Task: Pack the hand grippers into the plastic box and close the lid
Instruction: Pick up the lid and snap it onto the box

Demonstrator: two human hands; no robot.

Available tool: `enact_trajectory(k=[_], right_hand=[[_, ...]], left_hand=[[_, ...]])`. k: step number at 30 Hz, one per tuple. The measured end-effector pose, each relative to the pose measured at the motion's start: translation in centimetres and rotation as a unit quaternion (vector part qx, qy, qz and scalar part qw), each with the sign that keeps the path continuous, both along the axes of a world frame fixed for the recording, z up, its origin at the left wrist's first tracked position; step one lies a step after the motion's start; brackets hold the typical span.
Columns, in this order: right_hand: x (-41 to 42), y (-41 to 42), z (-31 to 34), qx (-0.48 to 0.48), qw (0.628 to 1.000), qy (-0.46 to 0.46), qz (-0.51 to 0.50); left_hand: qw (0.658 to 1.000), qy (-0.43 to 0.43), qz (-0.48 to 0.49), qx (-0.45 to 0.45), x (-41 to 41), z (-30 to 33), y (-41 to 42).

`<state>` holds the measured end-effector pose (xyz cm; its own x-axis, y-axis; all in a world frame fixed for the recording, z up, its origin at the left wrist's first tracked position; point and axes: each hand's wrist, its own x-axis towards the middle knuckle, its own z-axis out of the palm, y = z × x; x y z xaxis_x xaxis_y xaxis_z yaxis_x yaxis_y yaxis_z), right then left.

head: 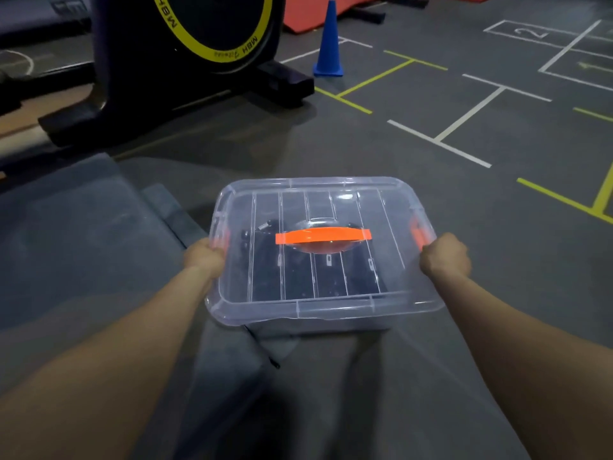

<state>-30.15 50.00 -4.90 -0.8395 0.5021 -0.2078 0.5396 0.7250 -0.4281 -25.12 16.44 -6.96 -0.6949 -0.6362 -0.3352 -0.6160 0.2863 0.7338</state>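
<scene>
A clear plastic box [318,318] sits on a grey mat in front of me, its transparent lid [391,227] lying on top with an orange handle [322,235] in the middle. Dark hand grippers [298,270] show through the lid inside the box. My left hand [205,258] curls around the orange clasp [221,241] on the left side. My right hand [446,257] curls around the orange clasp [418,234] on the right side. Whether the clasps are snapped down I cannot tell.
A grey padded mat [76,247] spreads to the left and under the box. An exercise bike with a yellow-ringed wheel [185,51] stands behind. A blue cone [329,41] stands on the lined gym floor [464,121]; an orange mat [318,8] lies farther back.
</scene>
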Motion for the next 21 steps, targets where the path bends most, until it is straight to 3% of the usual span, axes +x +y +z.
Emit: enact_trajectory(k=[6, 10, 13, 15, 18, 21], right_hand=[[0.0, 0.0, -0.1, 0.01, 1.0, 0.006, -0.004], [-0.1, 0.3, 0.2, 0.007, 1.0, 0.003, -0.01], [-0.2, 0.4, 0.2, 0.002, 1.0, 0.005, -0.017], [-0.2, 0.4, 0.2, -0.001, 1.0, 0.01, -0.021], [-0.3, 0.8, 0.1, -0.026, 0.999, 0.018, -0.02], [-0.6, 2.0, -0.4, -0.107, 0.994, 0.021, -0.015]], left_hand=[[0.993, -0.078, 0.0, -0.09, -1.3, 0.2, 0.8], [0.98, -0.069, -0.031, -0.186, -2.0, 0.4, 2.9], [0.927, -0.01, -0.204, -0.313, -2.2, 0.6, 7.1], [0.892, 0.016, -0.337, -0.3, -1.8, 1.1, 11.5], [0.841, -0.052, -0.465, -0.272, -0.7, 1.1, 16.5], [0.817, -0.114, -0.493, -0.275, -1.1, 1.1, 16.9]])
